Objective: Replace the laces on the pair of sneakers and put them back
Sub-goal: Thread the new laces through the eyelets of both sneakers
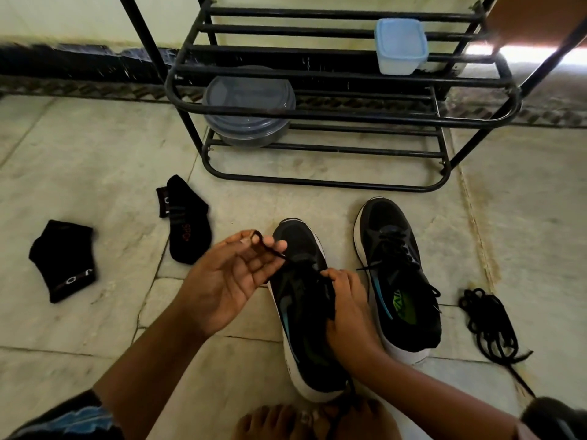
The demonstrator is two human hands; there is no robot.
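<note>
left hand [228, 274] is up with its palm showing, and its thumb and fingers pinch a black lace [270, 249]. the lace runs tight from this hand down to the near sneaker [301, 312].

the floor [95, 154] is pale stone tile with thin dark lines between the slabs. a dark strip runs along the bottom of the pale wall [63, 17] at the back.

far left on the floor lies a black sock [63, 262]. a second black sock [187, 223] lies a bit to the right of it, near the left hand but not touching it.

a black metal rack [317, 115] stands by the wall. a round grey tub [247, 112] sits on its low shelf, on the left. a small square blue tub [400, 46] sits higher up, on the right.

the near sneaker is black with a white sole and lies between the two hands, toe pointing to the rack. right hand [349, 309] rests on its right side, with fingers curled round the edge by the laces.

the other sneaker [397, 277] stands just beside it on the right, already laced, with a green inside. further right a loose pile of black laces [489, 325] lies on the floor. bare toes [279, 420] show at the bottom.
</note>
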